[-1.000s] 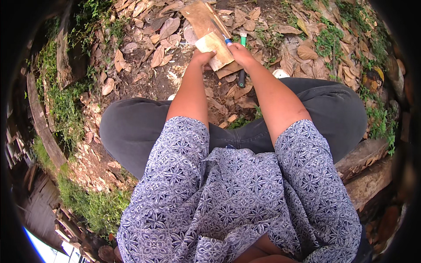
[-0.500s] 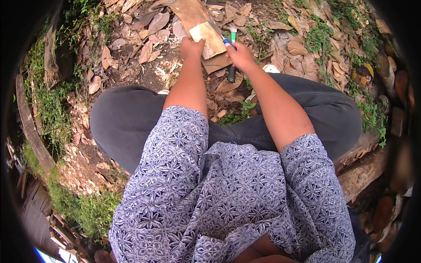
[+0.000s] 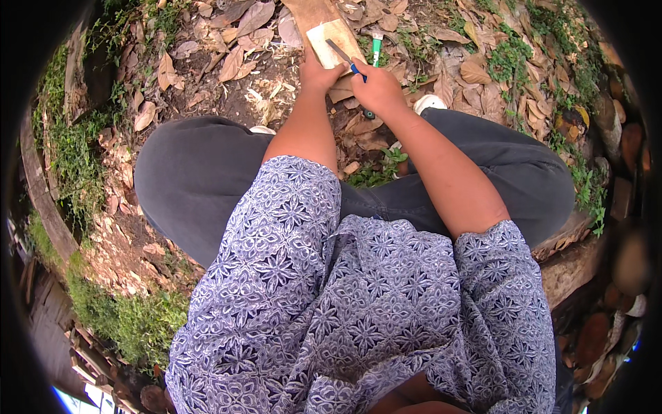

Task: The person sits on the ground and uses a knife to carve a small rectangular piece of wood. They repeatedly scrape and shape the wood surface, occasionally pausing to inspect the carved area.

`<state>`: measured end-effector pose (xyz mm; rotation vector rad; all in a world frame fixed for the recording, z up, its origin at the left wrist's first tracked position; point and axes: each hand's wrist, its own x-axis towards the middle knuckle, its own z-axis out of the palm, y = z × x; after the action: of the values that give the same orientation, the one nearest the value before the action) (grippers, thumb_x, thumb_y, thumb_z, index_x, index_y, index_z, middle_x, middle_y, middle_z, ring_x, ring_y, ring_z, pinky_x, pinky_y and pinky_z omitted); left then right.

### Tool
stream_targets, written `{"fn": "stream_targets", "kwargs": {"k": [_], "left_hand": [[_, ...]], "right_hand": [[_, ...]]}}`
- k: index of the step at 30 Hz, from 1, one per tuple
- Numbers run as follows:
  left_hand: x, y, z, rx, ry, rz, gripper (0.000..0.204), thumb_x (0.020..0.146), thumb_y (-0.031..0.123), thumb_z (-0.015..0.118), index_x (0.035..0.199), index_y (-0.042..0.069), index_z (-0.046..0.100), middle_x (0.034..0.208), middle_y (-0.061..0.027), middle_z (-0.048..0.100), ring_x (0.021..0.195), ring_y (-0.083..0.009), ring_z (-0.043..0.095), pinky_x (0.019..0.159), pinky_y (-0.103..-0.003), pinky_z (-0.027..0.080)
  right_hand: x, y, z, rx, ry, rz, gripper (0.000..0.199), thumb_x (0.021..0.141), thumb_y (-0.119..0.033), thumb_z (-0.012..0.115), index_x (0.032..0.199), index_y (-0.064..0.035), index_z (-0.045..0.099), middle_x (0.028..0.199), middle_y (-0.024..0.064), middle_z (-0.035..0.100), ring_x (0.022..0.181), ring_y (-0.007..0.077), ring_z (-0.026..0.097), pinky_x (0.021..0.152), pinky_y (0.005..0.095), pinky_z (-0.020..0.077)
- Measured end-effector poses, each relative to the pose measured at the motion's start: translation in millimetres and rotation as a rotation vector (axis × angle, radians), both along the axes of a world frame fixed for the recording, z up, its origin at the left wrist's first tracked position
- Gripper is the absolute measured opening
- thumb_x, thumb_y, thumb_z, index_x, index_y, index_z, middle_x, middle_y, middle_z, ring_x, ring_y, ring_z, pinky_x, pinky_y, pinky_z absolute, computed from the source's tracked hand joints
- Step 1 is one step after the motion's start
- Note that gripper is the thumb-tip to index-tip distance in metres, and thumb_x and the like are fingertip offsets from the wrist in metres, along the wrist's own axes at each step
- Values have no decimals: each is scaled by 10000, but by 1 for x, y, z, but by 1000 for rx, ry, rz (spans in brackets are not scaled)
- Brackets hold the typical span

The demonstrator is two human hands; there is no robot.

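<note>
While the left hand [image 3: 319,74] pinches the near end of the pale block [image 3: 345,36] lying on the brown board [image 3: 310,10], the blue-handled blade [image 3: 343,54] clasped in the right hand [image 3: 379,90] could skid into the left hand if the block shifts under pressure.

The far end of the board [image 3: 308,10] is cut off; the blue tool handle [image 3: 354,68] is mostly hidden by the right hand [image 3: 379,90].

A pale rectangular wood piece [image 3: 347,42] lies slanted; a blue-handled chisel [image 3: 341,51] slants over its face, the dark, narrow blade apparently touching it.
</note>
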<state>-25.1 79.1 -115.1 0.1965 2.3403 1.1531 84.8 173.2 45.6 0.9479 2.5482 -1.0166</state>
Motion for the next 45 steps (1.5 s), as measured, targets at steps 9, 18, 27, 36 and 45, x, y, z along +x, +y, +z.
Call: {"fn": "stream_targets", "kwargs": {"k": [9, 18, 27, 36, 45], "left_hand": [[11, 3, 18, -157, -54, -107, 1381, 598, 449, 911, 1582, 93, 11, 1314, -282, 483, 1169, -383, 596, 951, -405, 539], [9, 7, 16, -122, -154, -38, 1334, 589, 393, 919, 1595, 135, 81, 1321, -246, 435, 1169, -380, 578, 969, -404, 517], [8, 10, 23, -150, -167, -34, 1337, 582, 434, 914, 1596, 145, 93, 1314, -245, 467, 1196, -375, 570, 982, -406, 518], [6, 12, 14, -126, -206, -29, 1360, 590, 520, 904, 1596, 157, 63, 1313, -241, 466, 1191, -384, 573, 956, -430, 529], [8, 15, 8, -88, -158, 30, 1223, 671, 536, 871, 1584, 142, 158, 1276, -238, 530, 1140, -389, 614, 916, -458, 547]], "right_hand": [[18, -11, -16, 72, 89, -6, 456, 881, -231, 500, 1315, -215, 640, 894, 219, 695, 825, 370, 677, 814, 449, 531], [19, -15, -12, 89, 120, 25, 444, 880, -227, 500, 1296, -210, 655, 859, 226, 687, 778, 366, 672, 782, 447, 535], [16, -17, -7, 89, 93, 12, 440, 870, -209, 490, 1266, -168, 675, 959, 211, 708, 871, 375, 683, 852, 455, 548], [4, -20, -5, 120, 72, 54, 433, 889, -208, 489, 1284, -182, 664, 980, 211, 703, 897, 373, 680, 835, 469, 552], [0, -28, -17, 120, 58, 91, 430, 910, -186, 479, 1307, -138, 636, 1000, 220, 704, 912, 385, 683, 829, 474, 553]]}}
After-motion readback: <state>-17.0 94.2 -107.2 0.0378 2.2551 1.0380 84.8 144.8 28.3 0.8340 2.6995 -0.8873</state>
